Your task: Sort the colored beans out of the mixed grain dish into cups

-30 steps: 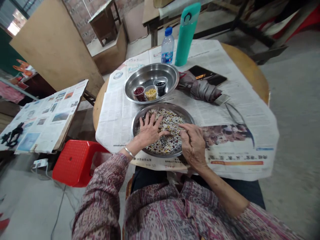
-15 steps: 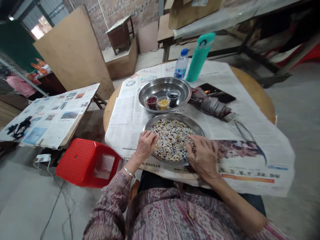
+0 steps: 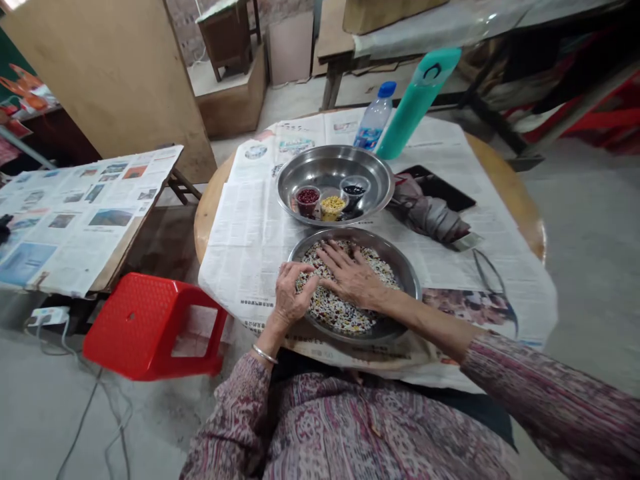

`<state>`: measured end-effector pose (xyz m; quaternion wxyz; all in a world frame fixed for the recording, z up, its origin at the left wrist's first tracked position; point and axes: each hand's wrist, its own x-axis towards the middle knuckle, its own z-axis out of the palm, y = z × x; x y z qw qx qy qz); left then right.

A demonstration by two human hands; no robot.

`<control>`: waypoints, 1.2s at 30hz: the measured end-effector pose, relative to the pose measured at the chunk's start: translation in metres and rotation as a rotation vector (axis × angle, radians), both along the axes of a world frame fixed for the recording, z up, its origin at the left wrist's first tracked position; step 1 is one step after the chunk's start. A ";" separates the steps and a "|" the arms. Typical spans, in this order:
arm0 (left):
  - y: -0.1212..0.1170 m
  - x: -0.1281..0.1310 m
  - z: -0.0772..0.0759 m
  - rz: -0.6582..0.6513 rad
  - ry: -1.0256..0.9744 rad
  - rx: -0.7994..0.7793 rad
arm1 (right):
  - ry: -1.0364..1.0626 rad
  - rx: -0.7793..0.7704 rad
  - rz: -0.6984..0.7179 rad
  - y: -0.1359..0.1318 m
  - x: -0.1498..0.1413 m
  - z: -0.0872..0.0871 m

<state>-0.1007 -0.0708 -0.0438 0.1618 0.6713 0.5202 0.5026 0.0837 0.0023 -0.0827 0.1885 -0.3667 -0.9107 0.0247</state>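
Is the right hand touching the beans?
Touching: the head view shows the right hand lying with its fingers on the mixed beans in the steel bowl.

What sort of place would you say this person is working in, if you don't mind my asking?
It looks like a plain workshop or utility room rather than a home kitchen: the floor is bare concrete, the wall is unplastered brick, and a large plywood board stands nearby.

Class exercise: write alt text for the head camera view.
A person's left hand and right hand rest on mixed beans in a steel dish on a newspaper-covered table. Behind it, a second steel dish holds three small cups.
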 end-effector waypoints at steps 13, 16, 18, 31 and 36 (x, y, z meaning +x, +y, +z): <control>-0.001 -0.002 -0.001 -0.024 -0.105 -0.061 | -0.056 -0.083 0.455 -0.037 -0.005 0.018; -0.001 -0.002 0.000 -0.023 -0.079 -0.061 | -0.093 -0.043 0.398 -0.030 0.000 0.019; -0.001 -0.002 0.000 -0.033 -0.075 -0.043 | -0.092 -0.025 0.307 -0.024 0.007 0.017; 0.003 -0.002 -0.002 -0.055 -0.129 -0.014 | -0.121 -0.024 0.281 -0.061 0.045 0.016; 0.002 -0.002 -0.002 -0.051 -0.136 -0.026 | -0.076 -0.069 0.455 -0.049 0.002 0.024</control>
